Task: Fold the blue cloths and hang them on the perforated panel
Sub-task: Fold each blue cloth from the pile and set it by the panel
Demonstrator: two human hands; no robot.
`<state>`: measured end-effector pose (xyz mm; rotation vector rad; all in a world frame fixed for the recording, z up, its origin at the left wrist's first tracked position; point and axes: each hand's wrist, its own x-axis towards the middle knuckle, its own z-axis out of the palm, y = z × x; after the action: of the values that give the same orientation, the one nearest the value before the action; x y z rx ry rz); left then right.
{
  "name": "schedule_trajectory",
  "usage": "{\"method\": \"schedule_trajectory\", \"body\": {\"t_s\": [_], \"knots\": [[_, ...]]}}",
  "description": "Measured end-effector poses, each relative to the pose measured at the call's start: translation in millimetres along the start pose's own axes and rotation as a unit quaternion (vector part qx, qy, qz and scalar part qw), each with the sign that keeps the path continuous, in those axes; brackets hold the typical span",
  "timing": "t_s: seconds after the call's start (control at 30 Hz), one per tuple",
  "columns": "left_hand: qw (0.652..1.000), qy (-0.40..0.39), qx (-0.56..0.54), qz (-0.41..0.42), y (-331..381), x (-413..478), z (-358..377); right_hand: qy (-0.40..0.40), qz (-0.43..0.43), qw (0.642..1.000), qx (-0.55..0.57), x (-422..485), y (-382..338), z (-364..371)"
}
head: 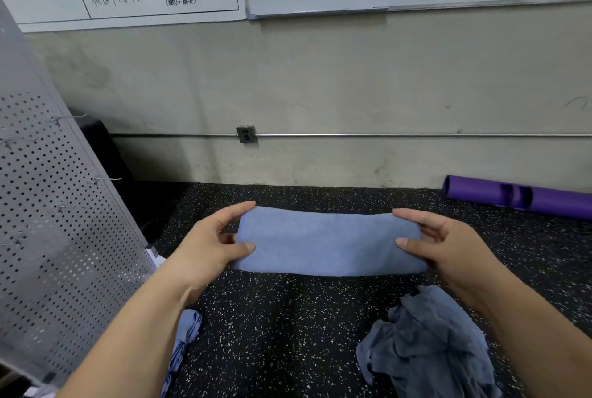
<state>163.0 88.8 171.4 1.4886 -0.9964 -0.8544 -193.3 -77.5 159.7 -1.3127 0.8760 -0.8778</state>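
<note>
— Where's the folded cloth [328, 242]?
— Held above the floor [282, 327], centre.
— Hands?
— Left hand [211, 244] and right hand [448, 242] each pinch an end; panel [57, 221] stands left.

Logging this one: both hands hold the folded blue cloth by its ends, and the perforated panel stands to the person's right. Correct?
Not quite. The head view shows the perforated panel on the person's left, not right. The left hand and right hand do hold the folded blue cloth by its ends.
</note>
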Motion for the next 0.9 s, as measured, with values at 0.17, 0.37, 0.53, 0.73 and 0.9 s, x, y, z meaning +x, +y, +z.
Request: {"method": "schedule_trajectory", "body": {"t_s": [0.17,0.37,0.53,0.73,0.9], "knots": [[0.999,-0.021,0.03,-0.023,-8.8,6.2,0.4,-0.016,0.024,1.0,0.006,-1.0,-0.2,-8.3],[0.994,-0.001,-0.088,-0.065,-15.6,13.6,7.2,0.011,0.031,0.999,0.004,-0.4,-1.4,-12.4],[0.999,0.017,-0.043,-0.009,-15.8,16.7,11.0,0.032,-0.001,0.999,-0.03,1.6,0.5,-17.6],[0.993,0.036,0.109,0.021,-14.9,15.6,13.4,0.059,-0.042,0.986,-0.152,0.8,1.5,-20.0],[0.989,0.056,0.134,0.029,-6.0,12.9,21.1,0.089,-0.076,0.967,-0.226,0.1,2.0,-19.0]]}}
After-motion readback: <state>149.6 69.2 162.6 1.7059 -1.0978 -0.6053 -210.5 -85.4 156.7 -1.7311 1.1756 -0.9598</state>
